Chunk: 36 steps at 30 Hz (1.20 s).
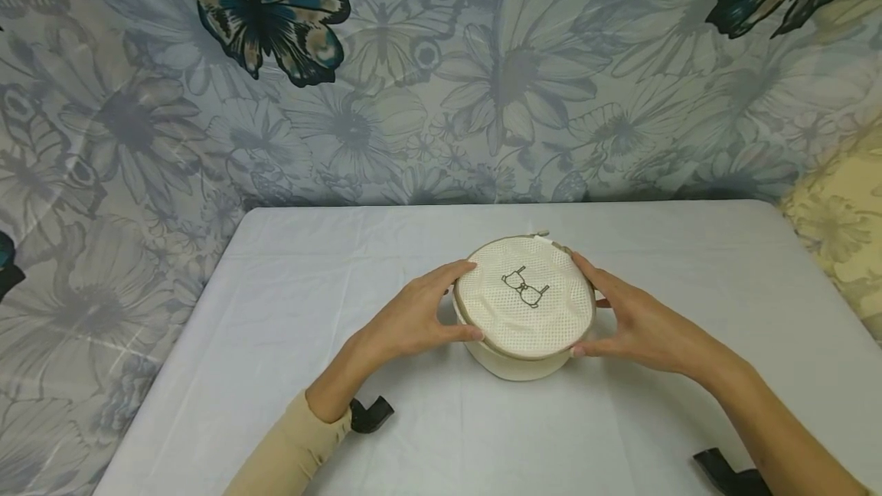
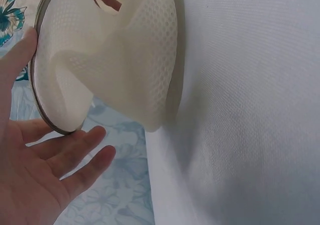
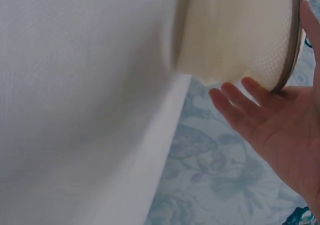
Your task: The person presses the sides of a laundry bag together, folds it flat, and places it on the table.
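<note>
An embroidery hoop (image 1: 569,246) with cream mesh cloth (image 1: 496,320) stretched across it is held above the table, tilted toward the camera. Dark stitching (image 1: 526,287) on the cloth outlines a pair of glasses. My left hand (image 1: 420,312) grips the hoop's left edge, thumb at the near rim and index finger at the far side. On the opposite edge my right hand (image 1: 630,320) grips it the same way. Loose cloth (image 2: 135,60) hangs below the hoop down to the table, as the left wrist view shows. The other fingers (image 3: 232,102) of the right hand extend under the rim.
The table (image 1: 331,266) wears a white cloth. Behind it hangs a grey fabric printed with flowers and butterflies (image 1: 262,14). Yellow patterned fabric (image 1: 844,213) shows at the right. A black wrist mount (image 1: 370,414) sits at the left wrist, another (image 1: 730,473) by the right forearm.
</note>
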Tool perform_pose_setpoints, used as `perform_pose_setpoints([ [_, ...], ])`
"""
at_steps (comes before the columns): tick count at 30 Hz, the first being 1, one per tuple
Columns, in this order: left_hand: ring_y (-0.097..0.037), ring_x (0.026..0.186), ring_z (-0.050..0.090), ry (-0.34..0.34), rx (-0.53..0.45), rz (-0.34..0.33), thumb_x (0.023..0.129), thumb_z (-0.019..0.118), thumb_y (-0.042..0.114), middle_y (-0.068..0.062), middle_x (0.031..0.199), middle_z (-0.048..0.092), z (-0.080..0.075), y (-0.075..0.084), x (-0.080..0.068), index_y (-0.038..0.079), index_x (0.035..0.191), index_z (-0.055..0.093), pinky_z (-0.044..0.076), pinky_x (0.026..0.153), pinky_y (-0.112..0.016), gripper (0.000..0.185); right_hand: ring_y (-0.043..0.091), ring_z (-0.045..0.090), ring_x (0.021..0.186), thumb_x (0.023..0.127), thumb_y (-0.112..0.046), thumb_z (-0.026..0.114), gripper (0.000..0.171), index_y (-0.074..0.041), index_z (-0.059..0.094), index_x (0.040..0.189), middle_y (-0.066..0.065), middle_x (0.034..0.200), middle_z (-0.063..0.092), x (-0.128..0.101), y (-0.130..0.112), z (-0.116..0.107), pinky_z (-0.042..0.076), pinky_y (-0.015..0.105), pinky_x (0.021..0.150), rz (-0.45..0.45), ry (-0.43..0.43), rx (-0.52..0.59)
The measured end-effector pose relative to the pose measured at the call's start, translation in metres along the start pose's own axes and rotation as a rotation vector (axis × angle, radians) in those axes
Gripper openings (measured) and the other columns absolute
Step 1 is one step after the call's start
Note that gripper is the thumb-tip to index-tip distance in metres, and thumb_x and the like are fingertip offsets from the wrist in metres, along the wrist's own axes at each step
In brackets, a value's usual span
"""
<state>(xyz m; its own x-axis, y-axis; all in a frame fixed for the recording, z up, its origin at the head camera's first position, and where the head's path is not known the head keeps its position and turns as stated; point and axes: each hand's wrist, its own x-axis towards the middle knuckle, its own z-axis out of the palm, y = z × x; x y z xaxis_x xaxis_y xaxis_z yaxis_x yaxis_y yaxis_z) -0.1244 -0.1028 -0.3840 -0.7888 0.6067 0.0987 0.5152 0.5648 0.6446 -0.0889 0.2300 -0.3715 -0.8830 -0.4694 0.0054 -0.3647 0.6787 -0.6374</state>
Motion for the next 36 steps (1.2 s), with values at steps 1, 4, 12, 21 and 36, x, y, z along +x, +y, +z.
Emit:
perform_pose_setpoints([
  [1, -0.016, 0.142, 0.037, -0.005, -0.001, 0.008, 0.079, 0.08, 0.052, -0.001, 0.158, 0.035, 0.0, -0.001, 0.0, 0.014, 0.155, 0.033, 0.035, 0.113, -0.035, 0.097, 0.04, 0.06, 0.116, 0.074, -0.05, 0.084, 0.122, -0.021, 0.004, 0.162, 0.025, 0.154, 0.033, 0.0, 0.0, 0.0, 0.051, 0.054, 0.092, 0.003, -0.002, 0.004],
  [4, -0.017, 0.146, 0.029, -0.033, 0.004, 0.031, 0.083, 0.076, 0.054, -0.004, 0.161, 0.029, 0.0, -0.002, 0.0, 0.012, 0.157, 0.028, 0.029, 0.117, -0.037, 0.098, 0.043, 0.06, 0.115, 0.075, -0.049, 0.084, 0.121, -0.021, 0.004, 0.162, 0.027, 0.155, 0.031, 0.0, 0.001, 0.001, 0.052, 0.055, 0.091, 0.024, -0.009, 0.028],
  [12, -0.015, 0.148, 0.021, -0.087, 0.052, 0.048, 0.084, 0.07, 0.062, -0.007, 0.164, 0.02, 0.003, -0.003, 0.001, 0.011, 0.16, 0.019, 0.024, 0.119, -0.034, 0.105, 0.044, 0.058, 0.117, 0.072, -0.052, 0.084, 0.124, -0.013, 0.006, 0.161, 0.027, 0.156, 0.029, 0.002, 0.005, 0.003, 0.051, 0.055, 0.092, 0.04, -0.007, 0.039],
  [21, -0.018, 0.149, 0.021, -0.105, 0.079, 0.026, 0.09, 0.064, 0.059, -0.01, 0.164, 0.02, 0.007, -0.005, 0.003, 0.01, 0.16, 0.018, 0.024, 0.119, -0.037, 0.097, 0.042, 0.052, 0.125, 0.07, -0.059, 0.082, 0.129, -0.006, 0.007, 0.16, 0.028, 0.155, 0.029, 0.005, 0.006, 0.006, 0.051, 0.052, 0.094, 0.046, -0.018, 0.034],
  [36, -0.017, 0.149, 0.02, -0.129, 0.047, -0.015, 0.09, 0.069, 0.051, -0.011, 0.164, 0.022, 0.012, -0.008, 0.005, 0.01, 0.159, 0.019, 0.022, 0.12, -0.035, 0.095, 0.04, 0.051, 0.126, 0.073, -0.057, 0.081, 0.126, -0.004, 0.006, 0.159, 0.028, 0.153, 0.032, 0.006, 0.009, 0.013, 0.05, 0.051, 0.095, 0.059, -0.051, 0.047],
])
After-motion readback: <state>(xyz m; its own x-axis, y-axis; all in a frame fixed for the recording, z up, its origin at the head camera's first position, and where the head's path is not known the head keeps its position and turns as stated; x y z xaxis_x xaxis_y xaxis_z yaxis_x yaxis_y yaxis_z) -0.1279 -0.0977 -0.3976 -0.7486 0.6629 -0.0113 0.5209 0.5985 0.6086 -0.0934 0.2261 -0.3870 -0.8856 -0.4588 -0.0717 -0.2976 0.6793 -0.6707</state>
